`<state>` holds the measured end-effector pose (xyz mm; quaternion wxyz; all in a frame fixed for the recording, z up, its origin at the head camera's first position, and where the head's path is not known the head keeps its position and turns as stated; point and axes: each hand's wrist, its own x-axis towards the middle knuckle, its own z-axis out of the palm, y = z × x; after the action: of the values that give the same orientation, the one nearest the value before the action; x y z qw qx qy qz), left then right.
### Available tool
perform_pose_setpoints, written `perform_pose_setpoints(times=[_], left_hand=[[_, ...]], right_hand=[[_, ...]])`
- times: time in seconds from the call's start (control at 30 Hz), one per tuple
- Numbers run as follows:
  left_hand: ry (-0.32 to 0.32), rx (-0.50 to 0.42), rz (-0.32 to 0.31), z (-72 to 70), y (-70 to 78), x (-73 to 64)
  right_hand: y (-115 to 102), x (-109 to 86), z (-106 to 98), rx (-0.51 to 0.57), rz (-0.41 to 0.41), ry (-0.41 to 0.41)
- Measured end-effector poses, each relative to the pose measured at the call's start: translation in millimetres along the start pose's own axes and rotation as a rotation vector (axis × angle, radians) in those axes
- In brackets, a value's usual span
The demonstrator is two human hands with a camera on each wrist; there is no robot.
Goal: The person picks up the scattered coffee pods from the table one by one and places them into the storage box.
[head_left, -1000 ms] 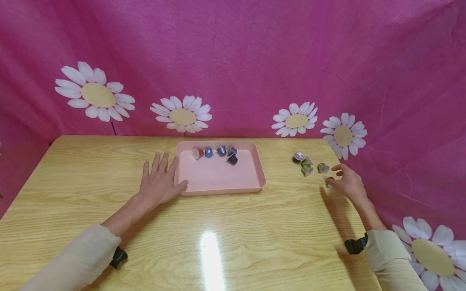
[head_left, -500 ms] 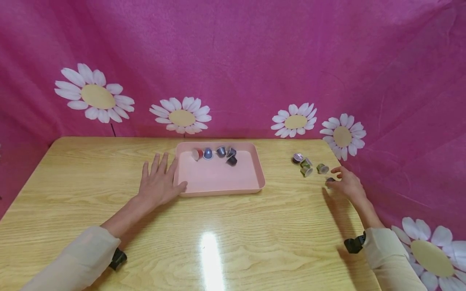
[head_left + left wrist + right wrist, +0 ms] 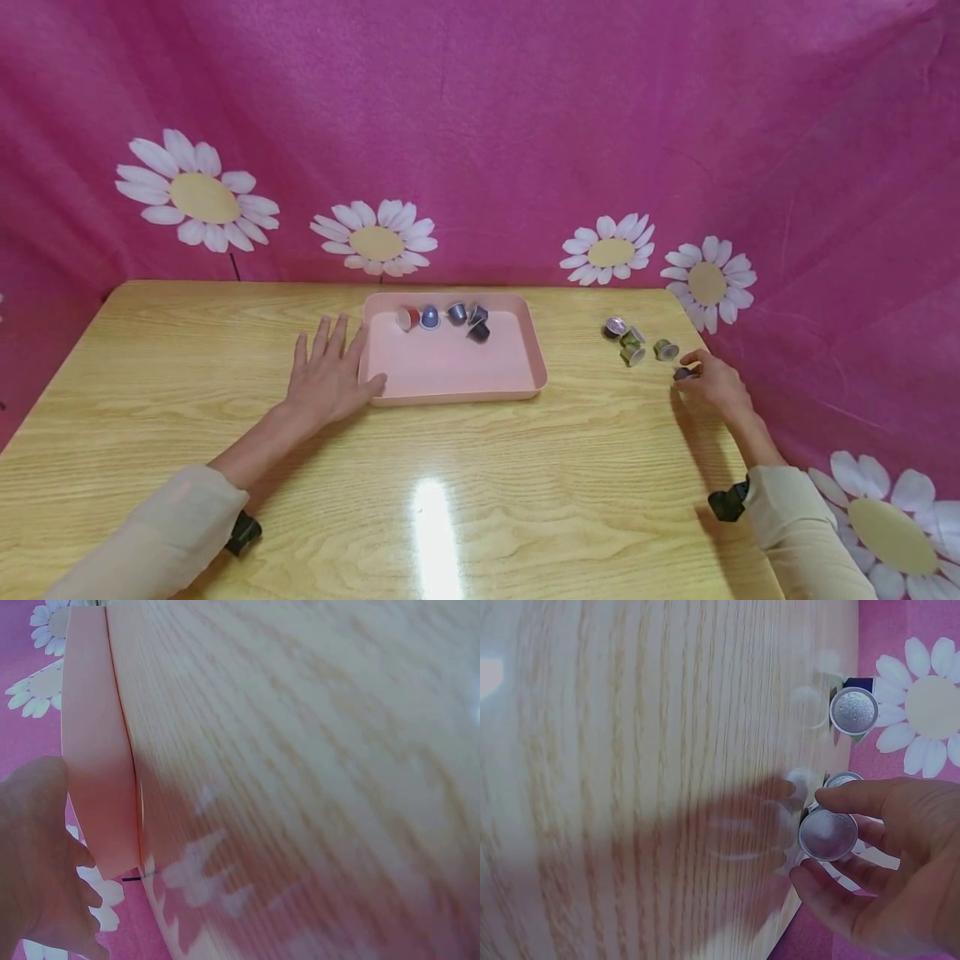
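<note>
Near the table's right edge my right hand [image 3: 718, 385] pinches a dark coffee capsule [image 3: 682, 373] between thumb and fingers. In the right wrist view the round silver lid of this capsule [image 3: 828, 835] faces the camera, with fingertips at its rim. Just beyond it lies a green capsule [image 3: 665, 350]. My left hand [image 3: 324, 379] rests with spread, straight fingers at the left side of a shallow pink tray [image 3: 450, 395], its thumb over the rim. Along the tray's back part lie a red capsule [image 3: 408, 317], a blue capsule [image 3: 430, 317] and several darker ones.
Left of my right hand sits a small group: a dark capsule with a shiny lid [image 3: 613, 327] and green capsules [image 3: 632, 356]. A pink cloth with daisies [image 3: 480, 142] hangs close behind the wooden table [image 3: 525, 483] and along its right side.
My right hand's fingers have drawn in around the dark capsule, which has turned slightly and shows more of its dark side. The left hand and the tray have stayed put.
</note>
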<state>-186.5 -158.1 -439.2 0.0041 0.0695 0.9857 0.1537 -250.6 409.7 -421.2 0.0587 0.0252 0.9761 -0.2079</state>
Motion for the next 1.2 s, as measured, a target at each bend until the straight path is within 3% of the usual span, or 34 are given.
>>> perform_pose_setpoints(times=[0.67,1.2], left_hand=[[-0.006,-0.003,-0.003,-1.3,0.8,0.9],[-0.004,-0.002,0.000,-2.1,1.3,0.1]], right_hand=[[-3.8,6.4,-0.5,-0.036,-0.003,-0.059],[-57.3,-4.3,-12.2,-0.021,-0.168,0.047]])
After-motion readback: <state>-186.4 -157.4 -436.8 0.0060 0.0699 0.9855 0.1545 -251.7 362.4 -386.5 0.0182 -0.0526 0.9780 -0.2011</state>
